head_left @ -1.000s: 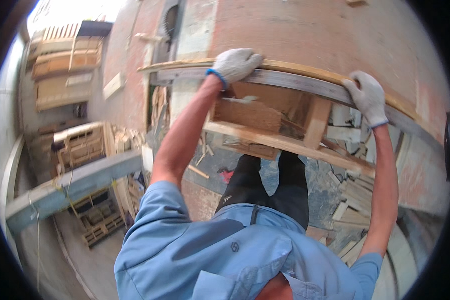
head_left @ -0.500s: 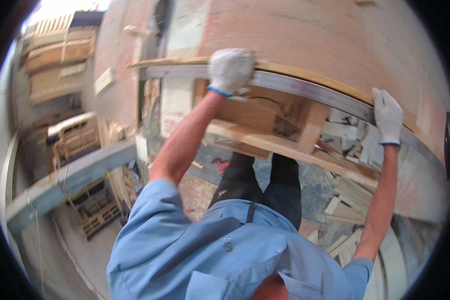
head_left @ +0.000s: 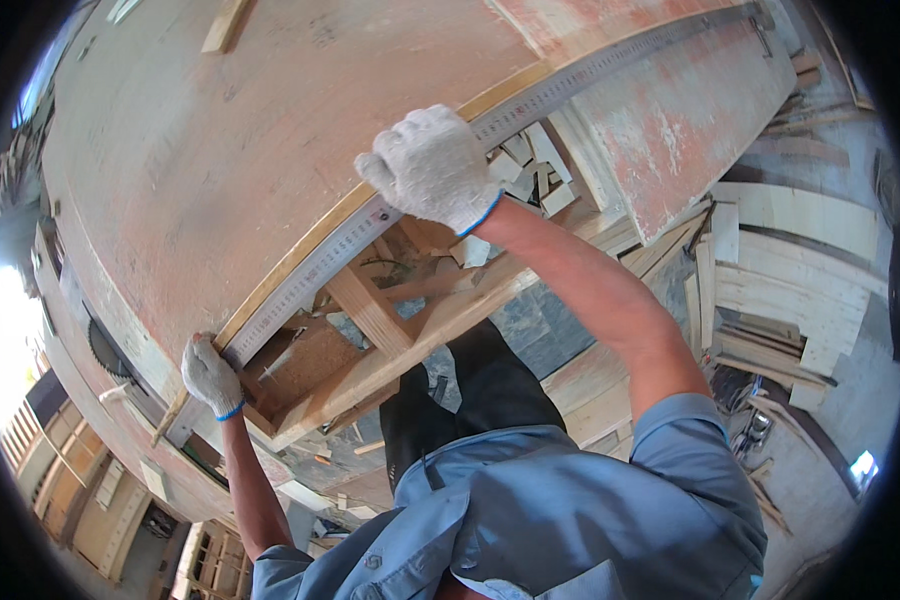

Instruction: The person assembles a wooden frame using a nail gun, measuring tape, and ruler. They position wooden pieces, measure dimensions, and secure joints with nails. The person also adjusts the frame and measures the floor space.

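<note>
A long, thin wooden strip [head_left: 320, 232] lies along the edge of a worn tabletop, beside a metal rule with graduations [head_left: 342, 250]. My left hand [head_left: 211, 377], in a white knit glove with a blue cuff, is closed around the strip near its lower-left end. Farther up, my right hand [head_left: 430, 168], gloved the same way, is closed over the strip and covers part of the rule. Its fingertips are partly hidden. Strip and rule both run on past it toward the upper right.
Under the rule, an open wooden frame [head_left: 370, 305] holds offcuts. A circular saw blade [head_left: 107, 348] stands in the table at the left. A short wood block [head_left: 226, 26] lies on the tabletop. Stacked boards [head_left: 770, 290] lie at the right, pallets [head_left: 210, 565] at lower left.
The view has turned, so the strip and rule now slant up to the right. My left hand has shifted toward the strip's left end, and my right hand has come inward along it.
</note>
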`<state>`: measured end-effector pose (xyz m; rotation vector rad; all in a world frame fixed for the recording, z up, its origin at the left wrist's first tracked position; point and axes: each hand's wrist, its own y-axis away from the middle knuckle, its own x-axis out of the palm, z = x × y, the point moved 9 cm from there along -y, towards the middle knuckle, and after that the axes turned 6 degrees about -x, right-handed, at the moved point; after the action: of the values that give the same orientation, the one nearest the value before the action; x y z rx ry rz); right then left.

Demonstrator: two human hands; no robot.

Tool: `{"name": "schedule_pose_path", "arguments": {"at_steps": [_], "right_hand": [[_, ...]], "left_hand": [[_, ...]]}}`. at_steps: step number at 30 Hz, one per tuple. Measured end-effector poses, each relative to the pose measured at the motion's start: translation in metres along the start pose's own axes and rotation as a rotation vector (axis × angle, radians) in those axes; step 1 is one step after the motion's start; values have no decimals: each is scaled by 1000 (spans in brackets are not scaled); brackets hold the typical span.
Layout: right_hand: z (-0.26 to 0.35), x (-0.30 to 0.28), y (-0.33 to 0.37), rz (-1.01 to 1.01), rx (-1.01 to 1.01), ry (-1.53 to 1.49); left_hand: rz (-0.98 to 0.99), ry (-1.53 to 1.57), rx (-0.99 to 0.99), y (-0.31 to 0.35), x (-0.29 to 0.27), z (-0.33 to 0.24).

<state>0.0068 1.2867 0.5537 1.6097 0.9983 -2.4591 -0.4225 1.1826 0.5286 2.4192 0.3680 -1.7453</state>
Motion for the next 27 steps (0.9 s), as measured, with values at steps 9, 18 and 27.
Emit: {"name": "schedule_pose_path", "arguments": {"at_steps": [9,18,27], "right_hand": [[3,4,-1,29,6,-25],[-5,29,-23,350,91,-109],[-26,58,-44,683,249,-323]], "left_hand": [[-10,1,-52,2,-4,11],[-103,42,95,6,-12,3],[-64,96,72,0,-7,-1]]}}
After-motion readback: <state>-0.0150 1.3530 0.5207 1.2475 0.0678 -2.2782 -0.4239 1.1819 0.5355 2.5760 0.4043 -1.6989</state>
